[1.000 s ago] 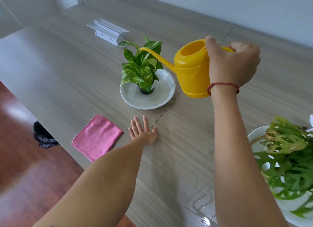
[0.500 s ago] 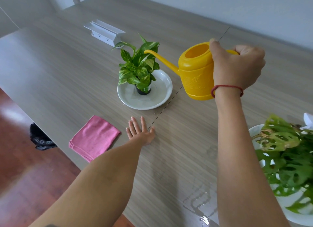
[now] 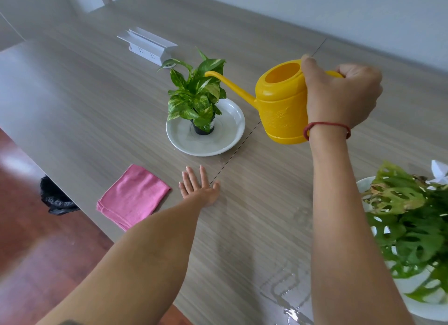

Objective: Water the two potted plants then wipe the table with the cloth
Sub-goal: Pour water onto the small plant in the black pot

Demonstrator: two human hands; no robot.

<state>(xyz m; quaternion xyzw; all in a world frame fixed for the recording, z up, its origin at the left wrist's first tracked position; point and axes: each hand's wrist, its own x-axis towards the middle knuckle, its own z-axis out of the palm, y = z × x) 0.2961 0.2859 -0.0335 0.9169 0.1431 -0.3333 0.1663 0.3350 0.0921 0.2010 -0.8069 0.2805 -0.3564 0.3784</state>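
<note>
A long wood-grain desk (image 3: 97,94) fills most of the view, seen from above, with a seam running across its middle. At the right edge a large plant with holed green leaves (image 3: 412,227) stands in a white dish (image 3: 362,183), only partly in view. Farther back, the right hand (image 3: 339,97) is clenched around the handle of a yellow watering can (image 3: 281,106), thumb against the rim of its open top. The can is close to upright, and its long spout reaches left so that the tip sits at the upper leaves of a small potted plant (image 3: 196,94). That plant, in a black pot, stands on a white plate (image 3: 228,143) near the centre of the desk. A folded pink cloth (image 3: 133,196) lies flat near the desk's front edge, just beside the left hand (image 3: 198,189), which rests palm down on the desk with its fingers straight and spread, holding nothing. A puddle of water (image 3: 283,295) glistens on the desk near the front, between the two forearms. A white socket block (image 3: 148,46) sits behind the small plant. A red string bracelet (image 3: 324,126) circles the right wrist.
</note>
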